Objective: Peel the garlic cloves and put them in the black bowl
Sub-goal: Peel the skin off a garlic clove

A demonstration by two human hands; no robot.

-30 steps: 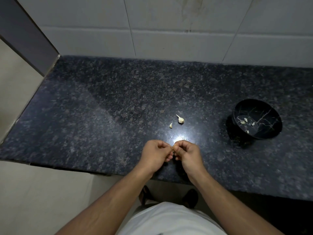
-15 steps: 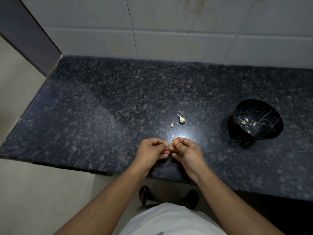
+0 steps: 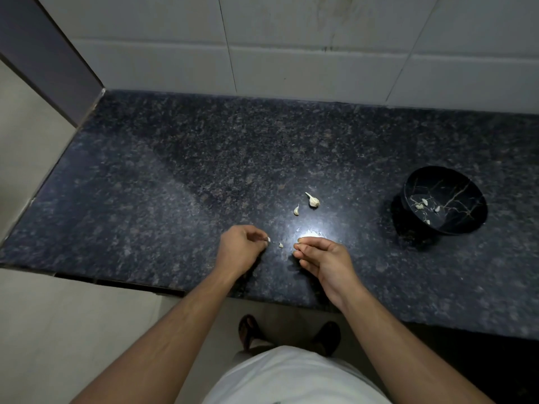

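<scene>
Bowl (image 3: 443, 199) sits near the counter's (image 3: 145, 185) right edge, holding a few pale peeled cloves (image 3: 421, 204). Two unpeeled cloves (image 3: 313, 200) lie mid-counter. Left hand (image 3: 240, 247) near the front edge, fingers curled, pinches a skin scrap (image 3: 269, 239). Right hand (image 3: 323, 258) beside it pinches something small at the fingertips; can't tell what. Loose scrap (image 3: 281, 245) lies between the hands.
</scene>
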